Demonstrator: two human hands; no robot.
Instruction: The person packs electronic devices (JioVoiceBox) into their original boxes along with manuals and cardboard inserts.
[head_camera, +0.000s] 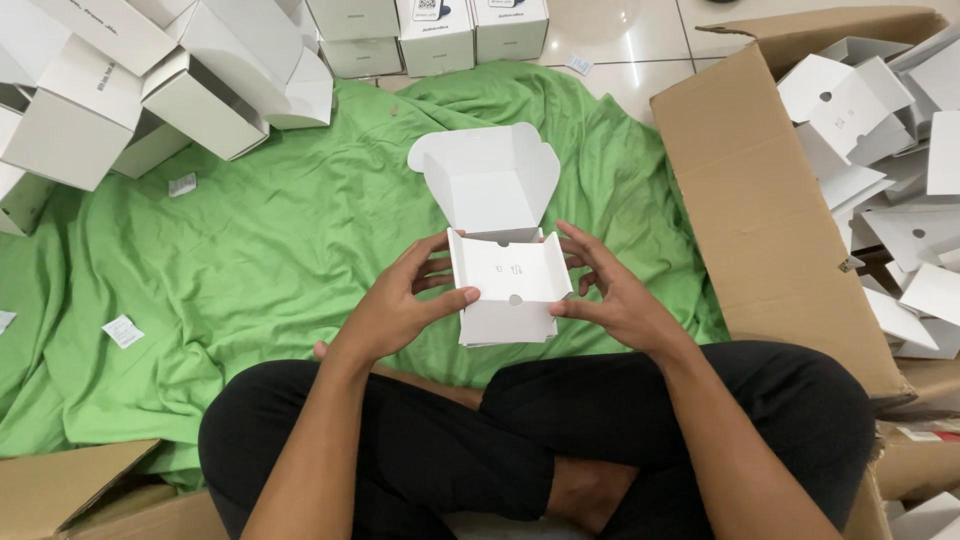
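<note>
I hold a small white cardboard box (505, 285) above my crossed legs. Its rounded lid (487, 175) stands open and points away from me. A white insert with two small round holes lies across the box's opening. My left hand (395, 305) grips the box's left side, with the thumb on the front edge. My right hand (610, 290) grips the right side, fingers spread along the wall.
A green cloth (250, 260) covers the floor in front of me. Several folded white boxes (150, 80) are piled at the upper left and along the top. A large brown carton (760, 200) on the right holds several flat white box blanks (890, 170). Small paper slips (123, 331) lie on the cloth.
</note>
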